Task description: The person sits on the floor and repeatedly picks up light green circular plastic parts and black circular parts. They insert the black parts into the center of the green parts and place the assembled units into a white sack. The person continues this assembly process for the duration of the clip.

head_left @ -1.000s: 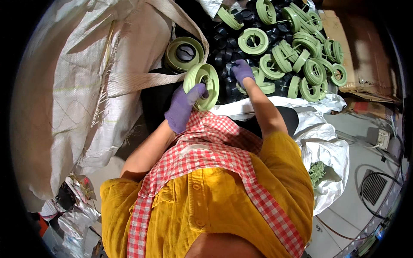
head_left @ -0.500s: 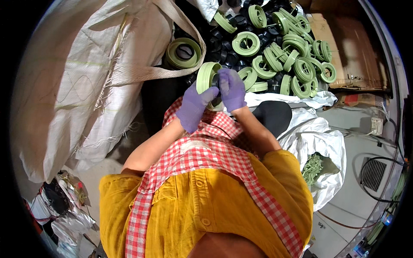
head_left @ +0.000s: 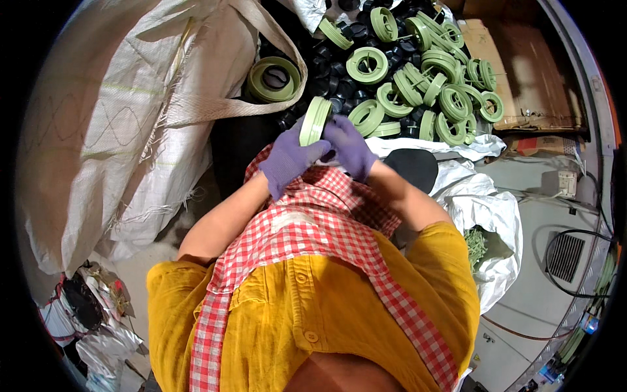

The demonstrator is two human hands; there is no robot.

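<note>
My left hand (head_left: 290, 159), in a purple glove, is closed round the side of a light green plastic ring (head_left: 315, 121), which stands on edge in front of the apron. At the ring's open right side is my right hand (head_left: 351, 147), gloved the same way, with its fingers bent in against the opening. A dark patch shows between the two hands, but what the right fingers hold there is hidden. Just beyond lies a heap of similar green rings (head_left: 367, 65) mixed with black plastic caps (head_left: 321, 86).
A big white woven sack (head_left: 130, 117) with a strap fills the left. Beside its strap sits a green ring with a black cap inside (head_left: 274, 79). Cardboard (head_left: 486, 62) borders the heap at right. A white bag (head_left: 499, 222) of green scraps stands by my right elbow.
The green ring has turned more edge-on to view, and the black part seen in it is now covered. My right hand has moved slightly down, its wrist and elbow swinging outward to the right.
</note>
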